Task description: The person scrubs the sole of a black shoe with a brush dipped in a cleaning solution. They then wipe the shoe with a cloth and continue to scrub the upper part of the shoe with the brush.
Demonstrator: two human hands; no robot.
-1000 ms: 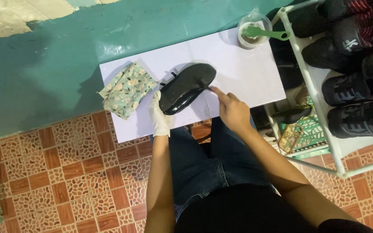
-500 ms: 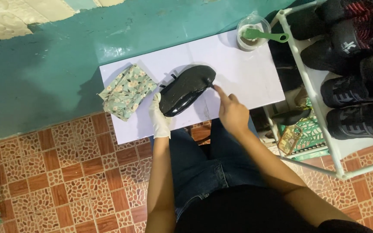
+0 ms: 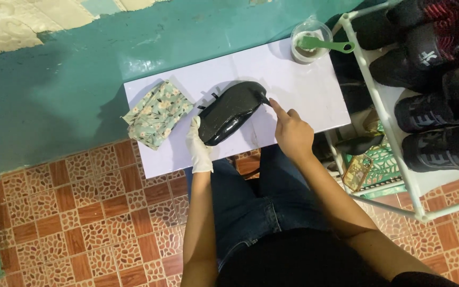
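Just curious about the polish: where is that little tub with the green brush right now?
In the head view, the clear tub sits at the white board's far right corner, beside the shoe rack.

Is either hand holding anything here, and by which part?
The gloved left hand grips the black shoe at its near end. The bare right hand only touches the shoe's far end with a fingertip.

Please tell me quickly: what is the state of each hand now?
Left hand, gloved: closed on the black shoe, holding it on the white board.
Right hand: holds nothing; index finger touches the shoe's end.
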